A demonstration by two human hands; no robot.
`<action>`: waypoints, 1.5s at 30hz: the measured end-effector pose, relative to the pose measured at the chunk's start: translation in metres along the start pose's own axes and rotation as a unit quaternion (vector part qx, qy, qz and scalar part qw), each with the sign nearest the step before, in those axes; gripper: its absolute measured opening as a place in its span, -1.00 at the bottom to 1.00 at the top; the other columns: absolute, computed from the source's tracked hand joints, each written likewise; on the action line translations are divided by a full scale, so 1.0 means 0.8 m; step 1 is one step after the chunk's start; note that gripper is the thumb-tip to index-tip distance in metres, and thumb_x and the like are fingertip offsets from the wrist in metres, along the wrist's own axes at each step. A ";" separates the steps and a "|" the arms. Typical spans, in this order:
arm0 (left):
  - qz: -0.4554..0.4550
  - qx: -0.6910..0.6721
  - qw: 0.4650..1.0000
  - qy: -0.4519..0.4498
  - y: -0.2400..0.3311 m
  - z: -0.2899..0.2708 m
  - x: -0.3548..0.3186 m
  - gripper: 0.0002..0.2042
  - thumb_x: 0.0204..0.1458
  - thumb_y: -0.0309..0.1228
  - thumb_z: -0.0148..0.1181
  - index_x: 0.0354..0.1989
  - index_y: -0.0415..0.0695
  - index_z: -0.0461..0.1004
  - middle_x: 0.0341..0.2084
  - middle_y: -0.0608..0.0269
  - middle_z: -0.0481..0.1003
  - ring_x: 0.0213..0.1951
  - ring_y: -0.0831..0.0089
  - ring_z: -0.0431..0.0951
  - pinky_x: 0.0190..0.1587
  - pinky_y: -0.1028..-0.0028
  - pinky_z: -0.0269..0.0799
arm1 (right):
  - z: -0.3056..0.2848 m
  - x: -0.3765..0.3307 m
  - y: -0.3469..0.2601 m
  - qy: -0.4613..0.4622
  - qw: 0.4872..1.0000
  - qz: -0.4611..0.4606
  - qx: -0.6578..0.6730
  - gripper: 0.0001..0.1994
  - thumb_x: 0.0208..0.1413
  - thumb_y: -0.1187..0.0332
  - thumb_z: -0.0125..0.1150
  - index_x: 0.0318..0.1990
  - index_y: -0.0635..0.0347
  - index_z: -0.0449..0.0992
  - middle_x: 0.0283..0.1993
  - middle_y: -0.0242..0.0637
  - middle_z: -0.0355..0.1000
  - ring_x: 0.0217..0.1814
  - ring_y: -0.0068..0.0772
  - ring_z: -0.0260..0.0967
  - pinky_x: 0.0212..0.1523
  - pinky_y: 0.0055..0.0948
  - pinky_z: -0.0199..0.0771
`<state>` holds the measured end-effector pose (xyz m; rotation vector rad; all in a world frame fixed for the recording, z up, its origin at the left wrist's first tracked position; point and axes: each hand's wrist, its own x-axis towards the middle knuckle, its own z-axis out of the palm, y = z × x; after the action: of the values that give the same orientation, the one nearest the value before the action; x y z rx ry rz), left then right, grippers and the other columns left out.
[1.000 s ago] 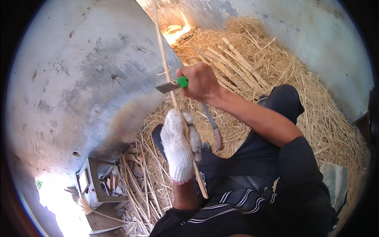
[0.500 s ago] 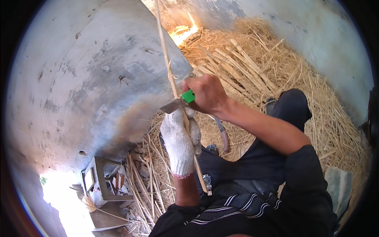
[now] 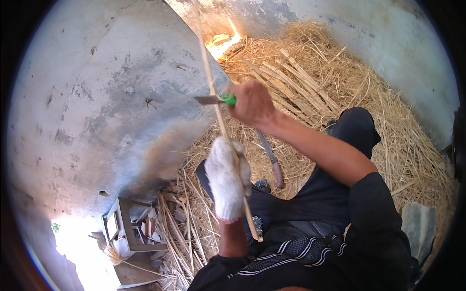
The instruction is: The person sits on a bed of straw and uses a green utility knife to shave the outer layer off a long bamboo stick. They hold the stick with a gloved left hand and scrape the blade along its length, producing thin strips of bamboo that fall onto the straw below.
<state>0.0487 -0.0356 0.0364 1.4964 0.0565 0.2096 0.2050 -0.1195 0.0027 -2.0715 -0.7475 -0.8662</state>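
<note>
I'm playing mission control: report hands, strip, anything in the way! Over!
Gloved left hand closed around a thin pale strip. Bare right hand gripping green-handled knife, blade crossing strip. Brown-handled blade on straw, apparently out of the way.

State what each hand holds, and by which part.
The gloved left hand grips the pale stick toward its lower end; the bare right hand grips the knife by its green handle.

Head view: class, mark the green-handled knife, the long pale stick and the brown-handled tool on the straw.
Green-handled knife (image 3: 208, 100), head view: on its metal blade.
Long pale stick (image 3: 220, 118), head view: on its shaft below the knife.
Brown-handled tool (image 3: 269, 152), head view: on its blade.
</note>
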 end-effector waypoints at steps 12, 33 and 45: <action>-0.032 -0.003 0.999 0.002 -0.044 0.002 -0.044 -0.69 0.30 -0.17 -0.03 -0.37 -0.16 0.38 -0.78 0.46 0.22 -0.82 0.70 0.12 -0.80 0.63 -0.06 | -0.023 0.053 0.073 0.028 0.969 0.246 -0.018 -0.63 0.12 0.36 0.08 -0.75 0.22 0.40 -0.82 -0.32 0.25 -0.83 -0.50 0.15 -0.83 -0.45 0.12; -0.041 -0.167 0.984 -0.045 -0.020 -0.026 -0.020 -0.62 0.31 -0.05 -0.13 -0.33 -0.13 0.32 -0.89 0.34 0.17 -0.94 0.57 0.07 -0.91 0.57 -0.07 | -0.002 -0.006 -0.030 0.078 0.993 -0.038 0.074 -0.66 0.08 0.41 0.04 -0.75 0.20 0.36 -0.87 -0.25 0.22 -0.88 -0.42 0.21 -0.81 -0.35 0.13; -0.074 -0.095 0.993 -0.003 -0.051 -0.036 -0.051 -0.68 0.30 -0.11 -0.06 -0.38 -0.10 0.32 -0.82 0.41 0.20 -0.87 0.64 0.11 -0.85 0.62 -0.01 | 0.047 0.033 0.039 -0.068 0.978 0.190 -0.044 -0.72 0.04 0.36 0.15 -0.69 0.17 0.43 -0.82 -0.47 0.15 -0.83 -0.60 0.01 -0.83 -0.56 -0.01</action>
<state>0.0078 -0.0172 -0.0097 1.2962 0.1387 0.0886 0.2559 -0.1003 -0.0082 -2.2698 -0.3640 -0.5561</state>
